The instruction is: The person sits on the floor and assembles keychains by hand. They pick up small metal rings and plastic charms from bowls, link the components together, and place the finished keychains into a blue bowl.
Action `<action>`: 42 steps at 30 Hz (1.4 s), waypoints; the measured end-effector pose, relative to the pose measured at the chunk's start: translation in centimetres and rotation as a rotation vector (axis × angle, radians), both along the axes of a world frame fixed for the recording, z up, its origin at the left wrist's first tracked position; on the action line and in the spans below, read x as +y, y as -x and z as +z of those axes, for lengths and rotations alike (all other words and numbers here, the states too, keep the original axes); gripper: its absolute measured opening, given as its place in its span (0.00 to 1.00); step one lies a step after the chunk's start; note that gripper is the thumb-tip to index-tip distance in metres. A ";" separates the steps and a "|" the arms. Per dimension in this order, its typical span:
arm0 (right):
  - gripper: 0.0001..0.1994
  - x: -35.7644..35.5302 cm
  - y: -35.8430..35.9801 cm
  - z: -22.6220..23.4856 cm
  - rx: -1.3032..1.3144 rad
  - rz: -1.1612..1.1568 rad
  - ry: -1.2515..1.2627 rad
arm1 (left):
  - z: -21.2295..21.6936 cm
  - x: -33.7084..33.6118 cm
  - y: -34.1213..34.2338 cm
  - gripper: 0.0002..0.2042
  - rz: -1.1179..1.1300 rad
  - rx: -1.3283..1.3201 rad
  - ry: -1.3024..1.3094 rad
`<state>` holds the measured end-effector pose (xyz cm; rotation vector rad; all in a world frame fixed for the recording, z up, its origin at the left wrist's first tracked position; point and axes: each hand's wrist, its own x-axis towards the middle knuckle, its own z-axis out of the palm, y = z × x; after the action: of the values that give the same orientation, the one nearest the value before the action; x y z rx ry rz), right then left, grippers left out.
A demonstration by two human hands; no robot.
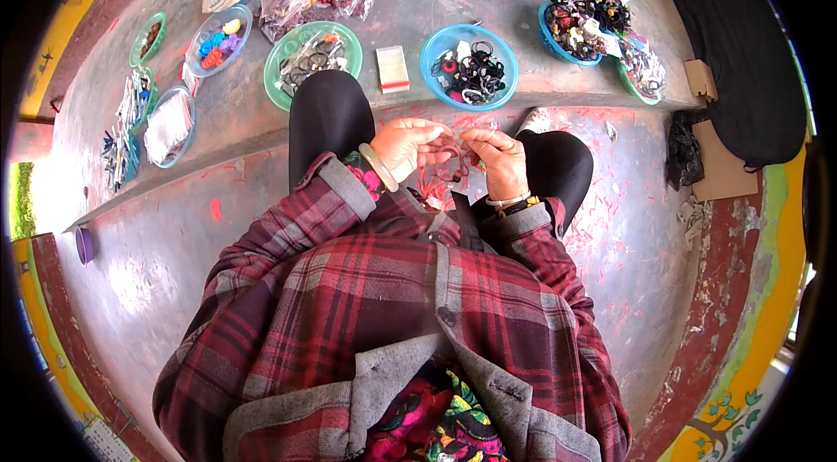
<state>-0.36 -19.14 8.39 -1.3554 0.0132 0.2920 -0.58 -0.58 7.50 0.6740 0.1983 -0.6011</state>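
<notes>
Stretching across the front, a grey ledge [397, 29] carries bowls [425, 70]; red scraps [216, 209] lie on the floor [174, 257]. Between the knees [330, 105], the left hand [406, 148], palm partly up, pinches a reddish band [451, 149]; the right hand [503, 162], back upward, bends its fingers beside; its grip I cannot tell.

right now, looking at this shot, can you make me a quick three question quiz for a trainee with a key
1. True or false: the left hand and right hand are close together.
2. What sits between the green bowl and the blue bowl nearest the person? a) a purple cup b) a white-and-red box c) a black bag
3. Fill in: the thick pale bangle is on the ____ wrist.

Key: 1 true; 2 b; 3 left.
</notes>
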 end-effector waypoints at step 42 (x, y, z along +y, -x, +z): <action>0.04 0.4 0.2 0.3 -0.022 -0.069 -0.073 | 1.6 -1.0 0.6 0.10 0.065 -0.212 -0.346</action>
<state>-0.56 -18.73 8.70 -1.2829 0.0304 0.2180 -1.22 -1.58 9.09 1.0554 0.1263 -0.4316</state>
